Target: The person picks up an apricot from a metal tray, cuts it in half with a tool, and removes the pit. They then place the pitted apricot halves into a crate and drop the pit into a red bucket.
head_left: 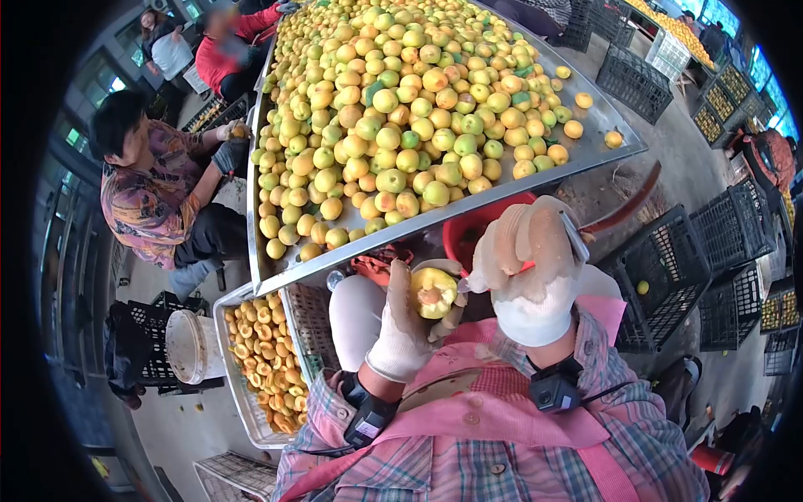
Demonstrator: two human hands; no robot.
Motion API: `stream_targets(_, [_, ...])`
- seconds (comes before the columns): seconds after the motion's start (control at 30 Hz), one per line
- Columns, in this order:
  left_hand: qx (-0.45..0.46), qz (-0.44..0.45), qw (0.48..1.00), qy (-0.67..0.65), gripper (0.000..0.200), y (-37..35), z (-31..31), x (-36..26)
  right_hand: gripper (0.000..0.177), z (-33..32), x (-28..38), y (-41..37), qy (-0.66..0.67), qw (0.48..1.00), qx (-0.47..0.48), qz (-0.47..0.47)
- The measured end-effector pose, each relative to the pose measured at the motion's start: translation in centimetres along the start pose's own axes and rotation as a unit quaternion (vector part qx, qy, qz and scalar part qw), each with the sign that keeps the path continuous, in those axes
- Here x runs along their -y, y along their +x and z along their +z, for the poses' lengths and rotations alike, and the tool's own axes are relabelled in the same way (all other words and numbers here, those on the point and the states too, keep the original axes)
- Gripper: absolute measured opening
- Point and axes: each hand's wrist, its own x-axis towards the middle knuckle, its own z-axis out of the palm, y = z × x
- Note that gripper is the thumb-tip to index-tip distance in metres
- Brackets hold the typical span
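Observation:
My left hand (400,330), in a white glove with stained fingers, holds a cut apricot (434,293) whose yellow flesh and brown pit face up. My right hand (531,272), gloved too, is curled closed just right of the fruit, its fingertips close to it. From the far side of this fist juts a grey-handled knife (617,203) with a long, curved, reddish-brown blade pointing up and away. Beyond both hands, a heap of yellow-green apricots (401,125) covers the metal table (577,167).
A white crate (222,322) of halved apricots stands at my left, beside a white bucket (186,345). Behind my right hand is a red basin (456,238). Black crates (665,272) stand to the right. A person (167,184) sits along the table's left side.

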Motion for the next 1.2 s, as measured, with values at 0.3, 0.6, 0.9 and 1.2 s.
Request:
stream_targets(0.3, [-0.133,-0.046,0.986,0.094,0.07,-0.2,3.7,0.4,0.015,-4.7,-3.5,-2.3,-0.063,0.993,0.084,-0.062])
stream_targets(0.6, [-0.14,0.18,0.947,0.227,0.049,1.6,1.1,4.1,0.022,-4.9,-3.6,-2.6,-0.208,0.965,0.123,-0.098])
stream_targets(0.9, [-0.108,0.345,0.716,0.597,0.022,1.3,0.4,2.9,0.01,-6.3,-5.6,-2.3,-0.255,0.965,0.054,-0.007])
stream_targets(1.2, [-0.015,-0.043,0.955,0.294,0.043,-0.4,1.0,-0.6,0.03,-2.3,-1.9,-0.2,-0.022,0.996,0.059,-0.059])
